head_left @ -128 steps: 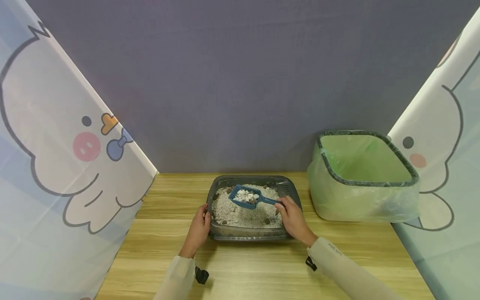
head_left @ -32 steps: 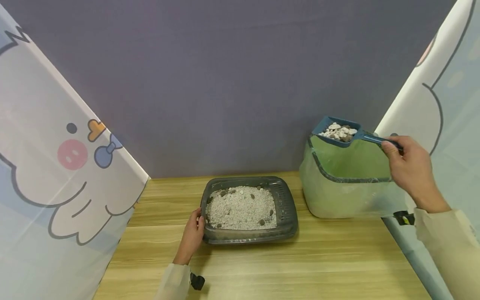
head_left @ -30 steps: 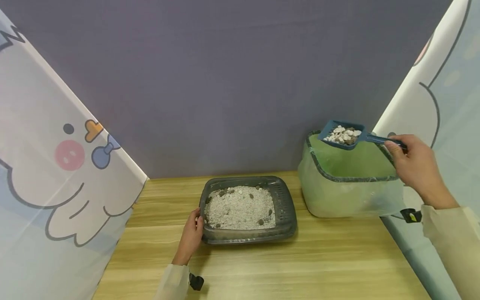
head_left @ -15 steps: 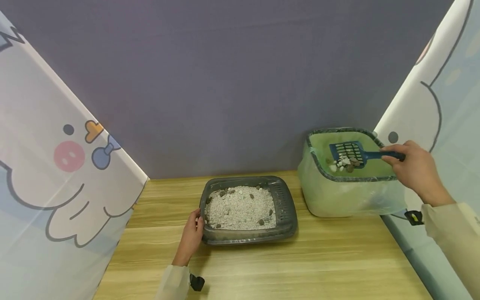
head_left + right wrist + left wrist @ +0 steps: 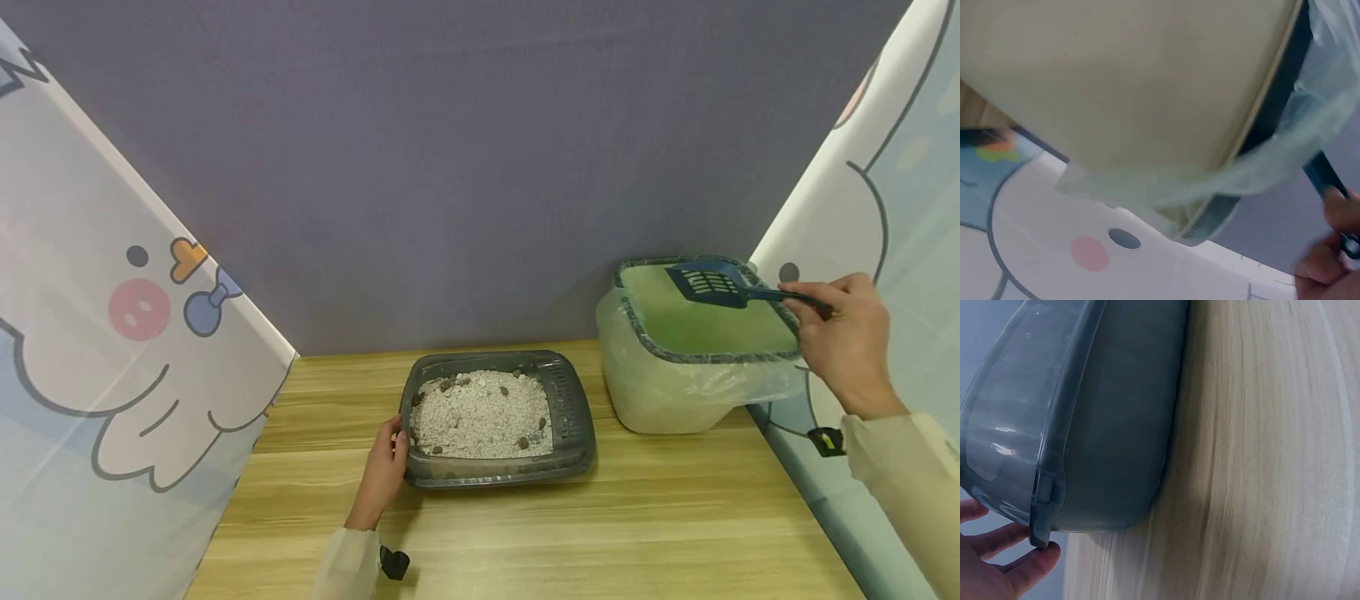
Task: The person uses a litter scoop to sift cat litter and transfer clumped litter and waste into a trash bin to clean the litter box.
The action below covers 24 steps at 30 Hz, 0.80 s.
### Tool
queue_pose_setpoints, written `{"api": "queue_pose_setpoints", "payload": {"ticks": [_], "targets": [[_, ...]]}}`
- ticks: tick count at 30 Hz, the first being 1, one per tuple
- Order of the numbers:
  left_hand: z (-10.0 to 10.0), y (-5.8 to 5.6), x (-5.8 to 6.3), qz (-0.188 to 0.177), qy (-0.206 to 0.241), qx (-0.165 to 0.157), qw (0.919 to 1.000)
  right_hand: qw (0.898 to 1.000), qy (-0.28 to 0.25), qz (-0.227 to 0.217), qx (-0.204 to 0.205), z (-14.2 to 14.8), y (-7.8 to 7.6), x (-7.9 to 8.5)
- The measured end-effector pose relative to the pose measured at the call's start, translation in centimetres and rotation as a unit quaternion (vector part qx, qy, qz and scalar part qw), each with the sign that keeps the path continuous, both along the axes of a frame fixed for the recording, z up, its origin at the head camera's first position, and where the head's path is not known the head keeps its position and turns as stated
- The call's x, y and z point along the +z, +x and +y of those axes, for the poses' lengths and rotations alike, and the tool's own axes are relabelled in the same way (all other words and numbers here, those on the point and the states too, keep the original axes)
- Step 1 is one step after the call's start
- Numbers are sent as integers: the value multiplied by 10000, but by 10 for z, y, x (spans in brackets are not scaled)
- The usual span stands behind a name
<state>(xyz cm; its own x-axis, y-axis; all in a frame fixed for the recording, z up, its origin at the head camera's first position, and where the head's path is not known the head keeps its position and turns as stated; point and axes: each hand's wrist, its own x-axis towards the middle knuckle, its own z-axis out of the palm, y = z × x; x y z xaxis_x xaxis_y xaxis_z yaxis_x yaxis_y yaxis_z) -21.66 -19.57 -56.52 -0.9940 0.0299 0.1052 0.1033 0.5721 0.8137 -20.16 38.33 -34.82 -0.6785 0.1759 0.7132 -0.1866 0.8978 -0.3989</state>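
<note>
My left hand (image 5: 384,471) grips the left rim of a dark grey litter box (image 5: 498,482). In the left wrist view, the thumb and fingers sit at the rim's corner. Pale litter (image 5: 480,417) with several brown lumps lies in the box. My right hand (image 5: 847,342) holds a blue slotted litter scoop (image 5: 712,283) by its handle. The scoop's blade is tipped over the mouth of a pale green bin (image 5: 660,404), and no litter shows on it. In the right wrist view only the scoop's handle (image 5: 1322,174) shows; the bin hides the rest.
A thin clear liner (image 5: 750,383) hangs over the bin's dark rim, loose on its right side. The wooden table (image 5: 600,542) runs in front of the box and bin. A grey panel (image 5: 465,183) stands behind, with printed panels at both sides.
My right hand has carried the loaded scoop from the litter box to the bin and tipped it; the litter and lumps fell in. The liner has billowed outward. My left hand stays at the rim.
</note>
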Motion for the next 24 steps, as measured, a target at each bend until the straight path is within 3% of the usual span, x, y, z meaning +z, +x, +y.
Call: {"api": "queue_pose_setpoints", "payload": {"ticks": [8, 16, 19, 22, 24], "targets": [[0, 0, -2, -12, 50, 40, 10000, 9975, -87, -699, -53, -7, 3, -1], [-1, 3, 1, -52, 65, 56, 9999, 9960, -814, -364, -49, -46, 10, 3], [0, 4, 1, -6, 29, 49, 10000, 9956, -801, -310, 365, -66, 16, 5], [2, 2, 1, 82, -14, 63, 9999, 9934, -389, -336, 1026, -91, 19, -1], [3, 1, 1, 86, -14, 82, 9999, 9869, -105, -582, 1503, -111, 19, -9]]}}
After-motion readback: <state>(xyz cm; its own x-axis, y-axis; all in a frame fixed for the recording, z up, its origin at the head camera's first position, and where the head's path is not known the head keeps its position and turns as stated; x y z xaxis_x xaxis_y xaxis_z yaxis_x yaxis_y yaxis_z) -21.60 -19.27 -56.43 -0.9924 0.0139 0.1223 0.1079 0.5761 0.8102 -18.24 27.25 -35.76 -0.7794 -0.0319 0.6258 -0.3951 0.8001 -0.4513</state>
